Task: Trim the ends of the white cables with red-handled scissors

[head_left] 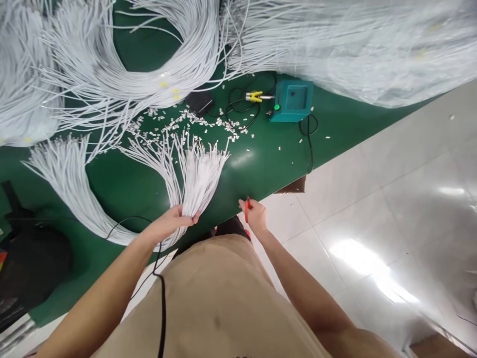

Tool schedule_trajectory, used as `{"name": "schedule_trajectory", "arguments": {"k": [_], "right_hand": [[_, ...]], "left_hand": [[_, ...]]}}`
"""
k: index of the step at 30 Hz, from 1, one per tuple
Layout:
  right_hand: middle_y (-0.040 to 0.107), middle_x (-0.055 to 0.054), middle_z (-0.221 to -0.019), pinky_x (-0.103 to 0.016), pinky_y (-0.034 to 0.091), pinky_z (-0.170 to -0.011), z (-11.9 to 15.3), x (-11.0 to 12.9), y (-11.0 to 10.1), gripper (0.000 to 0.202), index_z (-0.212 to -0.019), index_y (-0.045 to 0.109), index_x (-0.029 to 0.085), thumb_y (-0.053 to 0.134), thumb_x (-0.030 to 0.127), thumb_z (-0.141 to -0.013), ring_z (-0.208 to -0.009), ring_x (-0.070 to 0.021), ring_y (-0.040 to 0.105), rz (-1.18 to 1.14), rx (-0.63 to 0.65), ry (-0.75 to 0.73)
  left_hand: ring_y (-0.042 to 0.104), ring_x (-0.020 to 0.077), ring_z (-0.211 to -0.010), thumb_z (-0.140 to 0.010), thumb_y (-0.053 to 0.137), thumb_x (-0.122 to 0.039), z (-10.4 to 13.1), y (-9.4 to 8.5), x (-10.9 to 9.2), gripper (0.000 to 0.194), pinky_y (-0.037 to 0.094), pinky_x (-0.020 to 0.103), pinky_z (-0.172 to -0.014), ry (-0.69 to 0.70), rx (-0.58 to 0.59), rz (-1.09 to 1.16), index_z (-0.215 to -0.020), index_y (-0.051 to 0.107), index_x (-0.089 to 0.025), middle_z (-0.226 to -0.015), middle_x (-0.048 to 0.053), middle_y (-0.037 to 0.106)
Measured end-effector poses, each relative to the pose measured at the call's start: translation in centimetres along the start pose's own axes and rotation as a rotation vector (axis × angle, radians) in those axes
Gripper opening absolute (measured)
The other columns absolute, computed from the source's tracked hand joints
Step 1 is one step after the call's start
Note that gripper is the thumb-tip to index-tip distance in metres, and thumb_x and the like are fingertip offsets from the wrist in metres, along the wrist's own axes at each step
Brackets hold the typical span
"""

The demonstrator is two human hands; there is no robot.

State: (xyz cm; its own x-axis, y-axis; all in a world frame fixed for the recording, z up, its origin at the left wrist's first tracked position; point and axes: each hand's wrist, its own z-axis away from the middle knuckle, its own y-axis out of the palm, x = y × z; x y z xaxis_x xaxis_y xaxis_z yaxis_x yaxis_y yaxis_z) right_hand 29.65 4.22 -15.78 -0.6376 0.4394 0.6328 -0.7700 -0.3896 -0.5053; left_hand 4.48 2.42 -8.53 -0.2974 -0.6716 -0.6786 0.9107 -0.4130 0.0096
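My left hand [173, 220] is closed around part of a bundle of white wires [201, 181] near the front edge of the green table. The wires' cut ends fan out above that hand, and the rest of the bundle curves away to the left. A tool with red handles [247, 209] is in my right hand [256, 215], just off the table edge and apart from the wires. The tool's blades cannot be made out.
Small white scraps [182, 121] litter the green table [242, 174]. Behind them are a teal device [292, 101] with a yellow clip [254, 96], a black adapter [200, 103] and large wire bundles [149, 87]. A black bag [35, 263] lies left.
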Motion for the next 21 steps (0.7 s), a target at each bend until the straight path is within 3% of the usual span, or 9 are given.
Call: {"name": "schedule_trajectory", "arguments": {"k": [3,8,12,15,21], "right_hand": [[0.065,-0.003,-0.07,-0.021,0.041,-0.056,0.8,4.7,2.2,0.041,-0.074,0.063,0.016,0.045,0.051,-0.08,-0.061,-0.0122,0.056,-0.148,0.091,-0.099],[0.063,-0.001,-0.069,-0.021,0.041,-0.058,3.1,13.0,6.0,0.035,-0.08,0.068,0.015,0.054,0.047,-0.074,-0.06,-0.0104,0.052,-0.446,0.371,-0.279],[0.059,0.0,-0.062,-0.022,0.039,-0.056,5.4,18.7,7.0,0.029,-0.073,0.066,0.014,0.057,0.042,-0.073,-0.057,-0.0098,0.048,-0.444,0.397,-0.363],[0.059,0.0,-0.063,-0.023,0.04,-0.056,7.3,23.1,6.8,0.025,-0.072,0.065,0.015,0.058,0.039,-0.072,-0.058,-0.0112,0.05,-0.429,0.396,-0.461],[0.064,-0.003,-0.074,-0.027,0.045,-0.065,11.4,30.7,7.0,0.023,-0.079,0.067,0.017,0.059,0.038,-0.073,-0.068,-0.0146,0.056,-0.352,0.408,-0.72]], "left_hand": [[0.052,0.0153,-0.068,-0.074,0.056,-0.023,4.0,-3.0,-1.5,0.014,0.043,0.027,-0.067,0.04,0.049,0.293,-0.087,0.06,-0.018,-0.073,0.002,0.057],[0.05,0.0124,-0.061,-0.079,0.057,-0.024,9.3,-4.8,-2.1,0.02,0.044,0.033,-0.075,0.235,-0.153,0.526,-0.098,0.056,-0.021,-0.065,-0.001,0.056],[0.056,0.0157,-0.074,-0.078,0.059,-0.024,12.6,-5.7,-2.2,0.014,0.045,0.036,-0.08,0.441,-0.304,0.684,-0.092,0.057,-0.02,-0.074,0.002,0.061],[0.058,0.0193,-0.085,-0.076,0.062,-0.027,14.6,-6.3,-2.0,0.016,0.046,0.036,-0.08,0.506,-0.406,0.73,-0.087,0.059,-0.016,-0.088,0.006,0.061],[0.061,0.0193,-0.076,-0.069,0.069,-0.031,17.5,-6.6,-0.7,0.035,0.047,0.034,-0.073,0.583,-0.658,0.773,-0.098,0.058,-0.015,-0.078,0.004,0.065]]}}
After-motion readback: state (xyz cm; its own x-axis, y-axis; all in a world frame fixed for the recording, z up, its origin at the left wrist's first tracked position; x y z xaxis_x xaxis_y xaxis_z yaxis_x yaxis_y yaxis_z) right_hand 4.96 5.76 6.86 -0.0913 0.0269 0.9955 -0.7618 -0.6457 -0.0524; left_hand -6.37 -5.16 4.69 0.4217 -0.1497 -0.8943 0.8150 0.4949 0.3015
